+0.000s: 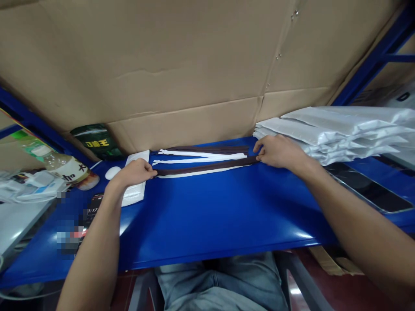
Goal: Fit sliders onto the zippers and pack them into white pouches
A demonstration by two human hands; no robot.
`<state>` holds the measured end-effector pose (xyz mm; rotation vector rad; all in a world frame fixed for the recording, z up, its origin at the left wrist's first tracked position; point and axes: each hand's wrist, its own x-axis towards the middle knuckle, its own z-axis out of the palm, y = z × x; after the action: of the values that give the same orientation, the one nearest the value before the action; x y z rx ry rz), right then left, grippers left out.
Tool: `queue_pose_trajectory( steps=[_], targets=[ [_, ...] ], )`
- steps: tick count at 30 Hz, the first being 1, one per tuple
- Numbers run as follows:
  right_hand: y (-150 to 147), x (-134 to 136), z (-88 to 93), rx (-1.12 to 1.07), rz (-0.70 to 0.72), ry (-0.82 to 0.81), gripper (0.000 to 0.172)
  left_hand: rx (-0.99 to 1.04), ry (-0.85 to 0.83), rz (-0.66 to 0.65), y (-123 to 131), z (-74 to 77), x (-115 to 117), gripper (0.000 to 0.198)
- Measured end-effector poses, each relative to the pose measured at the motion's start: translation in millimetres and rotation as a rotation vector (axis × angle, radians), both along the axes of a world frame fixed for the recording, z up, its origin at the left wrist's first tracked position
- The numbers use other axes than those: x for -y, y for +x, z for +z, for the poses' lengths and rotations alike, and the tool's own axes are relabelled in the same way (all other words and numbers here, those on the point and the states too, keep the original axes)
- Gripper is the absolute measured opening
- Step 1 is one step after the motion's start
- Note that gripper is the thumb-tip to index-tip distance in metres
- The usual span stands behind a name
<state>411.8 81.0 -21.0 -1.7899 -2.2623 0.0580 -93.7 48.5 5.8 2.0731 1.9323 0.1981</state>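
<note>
A long brown zipper (pixel 207 167) stretches sideways just above the blue table. My left hand (pixel 138 171) pinches its left end, and my right hand (pixel 275 151) pinches its right end. Directly below it, along its near edge, runs a white zipper (pixel 201 173). Two more white zippers (pixel 204 154) lie behind, meeting near their right ends and spreading apart toward the left. Farther back, against the cardboard, is a bunch of dark brown zippers (pixel 223 149). Under and beside my left hand sits a white packet (pixel 134 194).
Stacked white plastic bags (pixel 340 129) stand at the right, with a phone (pixel 369 188) in front of them. On the left are a drink bottle (pixel 69 168), a dark green pouch (pixel 97 141), a white round object (pixel 113 172) and a partly pixelated phone (pixel 92 211). A cardboard wall (pixel 181 65) closes the back.
</note>
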Motion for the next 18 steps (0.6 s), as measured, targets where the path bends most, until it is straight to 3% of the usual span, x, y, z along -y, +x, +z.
queue_pose_trajectory(
  steps=[4,7,10,14,18],
  targets=[
    [-5,7,9.1,0.049,-0.085,-0.058,0.043,0.005,-0.020,0.001,-15,0.0,-2,0.038],
    [-10,15,17.5,0.079,-0.165,0.058,0.060,-0.027,0.161,0.132,-24,-8.2,-8,0.038],
    [-15,20,21.7,0.064,-0.181,0.104,0.058,-0.077,0.365,0.217,-23,-24.4,-18,0.035],
    [-22,21,18.1,0.054,-0.083,0.099,0.052,-0.075,0.363,0.109,-15,-43.1,-30,0.036],
    [-29,21,10.1,0.065,-0.012,0.112,0.047,-0.109,0.390,0.056,-13,-50.9,-36,0.019]
  ],
)
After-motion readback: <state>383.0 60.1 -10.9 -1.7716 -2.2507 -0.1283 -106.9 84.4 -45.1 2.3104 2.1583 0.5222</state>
